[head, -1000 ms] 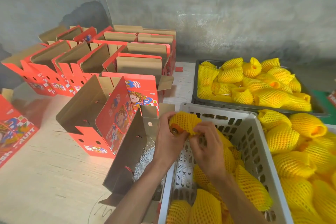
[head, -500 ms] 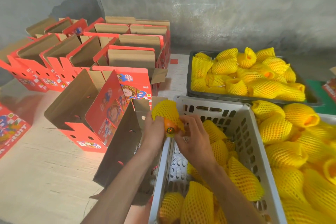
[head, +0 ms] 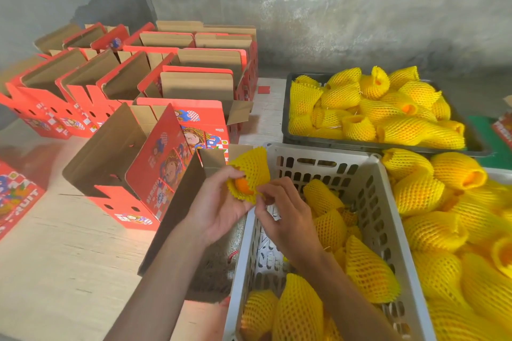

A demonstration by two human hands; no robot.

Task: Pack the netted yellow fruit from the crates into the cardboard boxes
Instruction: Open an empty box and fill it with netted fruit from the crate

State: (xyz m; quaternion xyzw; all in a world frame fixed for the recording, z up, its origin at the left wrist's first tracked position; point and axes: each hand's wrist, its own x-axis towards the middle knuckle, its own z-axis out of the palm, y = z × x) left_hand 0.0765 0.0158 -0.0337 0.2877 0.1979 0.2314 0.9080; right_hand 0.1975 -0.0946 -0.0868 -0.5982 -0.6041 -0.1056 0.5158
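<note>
Gripping netted fruit (head: 248, 174) w/ left hand (head: 219, 206), right hand (head: 285, 216) pinching net edge; risking slip-out toward 6 o'clock.

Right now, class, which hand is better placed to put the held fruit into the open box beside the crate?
Left. The left hand cups the netted fruit next to the open box; the right hand only pinches the net edge over the white crate.
</note>
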